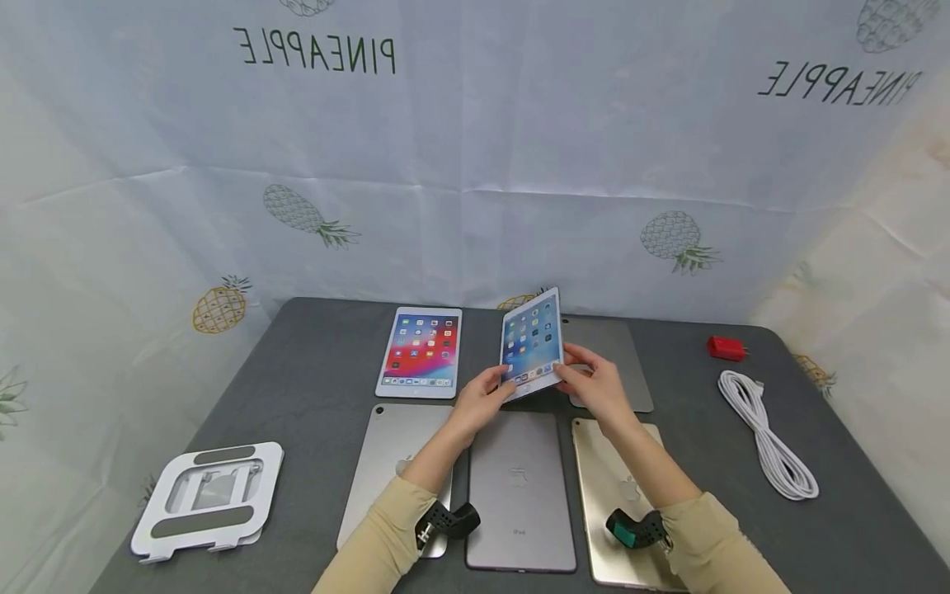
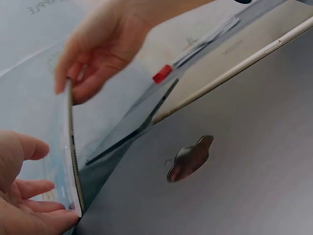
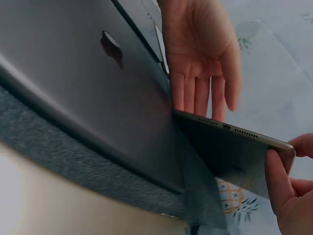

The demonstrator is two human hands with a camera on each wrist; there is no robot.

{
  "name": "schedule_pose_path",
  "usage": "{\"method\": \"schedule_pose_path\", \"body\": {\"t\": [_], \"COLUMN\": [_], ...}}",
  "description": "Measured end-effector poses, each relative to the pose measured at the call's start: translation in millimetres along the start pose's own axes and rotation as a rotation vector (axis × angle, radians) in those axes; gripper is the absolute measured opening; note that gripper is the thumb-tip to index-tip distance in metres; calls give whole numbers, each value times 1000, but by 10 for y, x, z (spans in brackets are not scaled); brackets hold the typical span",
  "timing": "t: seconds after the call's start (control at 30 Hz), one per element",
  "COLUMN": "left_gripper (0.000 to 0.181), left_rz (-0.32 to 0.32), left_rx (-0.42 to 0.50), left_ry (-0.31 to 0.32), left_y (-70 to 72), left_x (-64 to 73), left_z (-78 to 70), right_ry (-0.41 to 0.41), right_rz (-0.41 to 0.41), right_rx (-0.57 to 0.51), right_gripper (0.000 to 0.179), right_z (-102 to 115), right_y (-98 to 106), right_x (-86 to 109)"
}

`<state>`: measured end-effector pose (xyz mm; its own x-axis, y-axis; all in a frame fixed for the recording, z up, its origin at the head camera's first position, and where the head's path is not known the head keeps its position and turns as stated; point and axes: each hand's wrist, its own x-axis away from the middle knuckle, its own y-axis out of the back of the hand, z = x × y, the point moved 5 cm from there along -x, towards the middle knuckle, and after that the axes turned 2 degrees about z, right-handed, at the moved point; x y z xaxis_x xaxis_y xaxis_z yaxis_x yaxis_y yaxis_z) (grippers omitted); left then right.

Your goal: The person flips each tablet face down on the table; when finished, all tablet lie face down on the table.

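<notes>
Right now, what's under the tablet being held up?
Beneath the raised tablet lie grey table and the top edge of a face-down grey tablet; the hands cover the rest.

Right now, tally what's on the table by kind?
Tablets: 6 (one held, one screen-up, four face-down)
Tablet stand: 1
White cable: 1
Red charger: 1
Total: 9
</notes>
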<state>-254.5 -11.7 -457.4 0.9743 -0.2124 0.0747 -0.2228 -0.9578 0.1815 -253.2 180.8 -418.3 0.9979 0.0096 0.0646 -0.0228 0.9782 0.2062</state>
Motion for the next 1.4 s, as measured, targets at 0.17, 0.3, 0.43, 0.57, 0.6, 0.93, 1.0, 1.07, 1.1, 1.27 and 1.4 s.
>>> {"method": "schedule_pose_path", "body": {"t": [0.17, 0.3, 0.43, 0.57, 0.6, 0.93, 1.0, 1.07, 1.1, 1.27, 1.4], "left_gripper": [44, 44, 44, 41, 40, 51, 51, 51, 51, 50, 51], "left_rz": [24, 24, 46, 33, 18, -52, -63, -73, -77, -77, -80], "left_rx": [25, 61, 126, 113, 89, -145, -169, -186, -193, -176, -128], "left_ry": [-27, -16, 1, -59, -93, -401, -403, -408, -407, -408, -397], "left_y": [-44, -15, 74, 193, 218, 200, 199, 204, 208, 238, 281], "left_x": [3, 8, 78, 206, 232, 125, 118, 118, 117, 108, 96], "left_z": [-15, -17, -160, -485, -572, -783, -783, -778, -774, -742, -706], "right_ry": [99, 194, 318, 391, 400, 481, 497, 494, 484, 421, 370], "right_rz": [23, 57, 81, 81, 77, 62, 71, 85, 92, 126, 161], "right_rx": [99, 232, 409, 453, 452, 433, 420, 405, 397, 358, 323], "right_gripper": [55, 60, 67, 71, 71, 76, 78, 79, 80, 77, 75], "right_z": [192, 324, 414, 445, 446, 394, 379, 357, 340, 254, 174], "right_y": [-67, -182, -310, -402, -417, -546, -575, -603, -615, -660, -697], "right_x": [16, 30, 42, 46, 45, 56, 60, 61, 58, 43, 27]}}
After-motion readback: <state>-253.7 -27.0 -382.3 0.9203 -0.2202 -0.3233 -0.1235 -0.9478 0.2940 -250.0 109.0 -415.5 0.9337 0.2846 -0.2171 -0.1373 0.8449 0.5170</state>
